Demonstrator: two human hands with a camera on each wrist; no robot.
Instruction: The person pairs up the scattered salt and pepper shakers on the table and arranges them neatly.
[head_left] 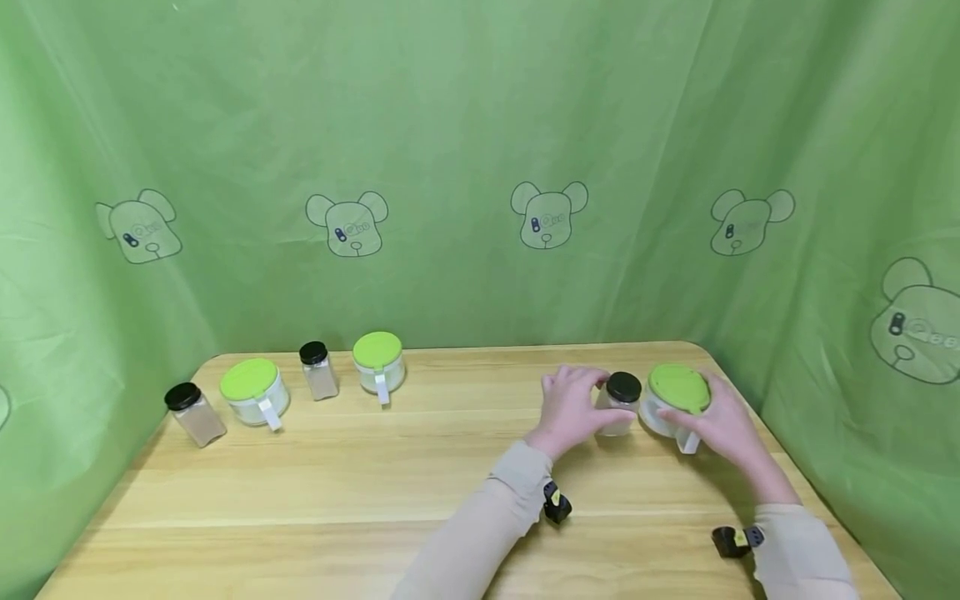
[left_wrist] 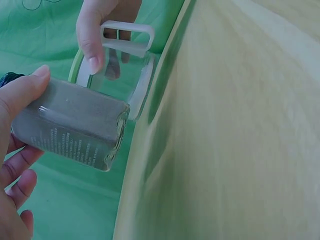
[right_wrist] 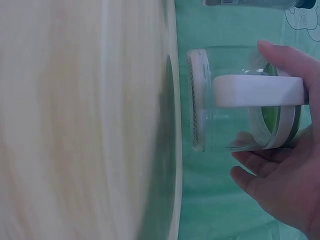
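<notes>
Nearest the camera, two pale sleeves (head_left: pixel 472 533) are seen reaching in from the bottom, a small black device (head_left: pixel 557 505) worn at each wrist. A black-lidded jar (left_wrist: pixel 70 122) is grasped by the left hand (head_left: pixel 568 410), thumb on one side and fingers on the other. Just to its right, a green-lidded pot (head_left: pixel 678 388) is gripped around its top by the right hand (head_left: pixel 722 421), its white handle (right_wrist: pixel 258 91) turned towards the person. In the wrist views both appear to be held just above the wooden tabletop (head_left: pixel 337 483), near its right edge.

The gap between jar and pot is narrow, and little wood is left to the right of the pot. A wide stretch of tabletop is left between the hands and a group at the far left: a leaning-looking jar (head_left: pixel 201 419) near the left edge, then a pot (head_left: pixel 255 402), a second jar (head_left: pixel 322 377) and a second pot (head_left: pixel 378 367) near the back edge.

Fine pale print is carried on the held jar, too small to be read. The table is enclosed by a green curtain (head_left: pixel 442 117), on which bear heads (head_left: pixel 548 218) are printed with lettering that seems to read "Que".
</notes>
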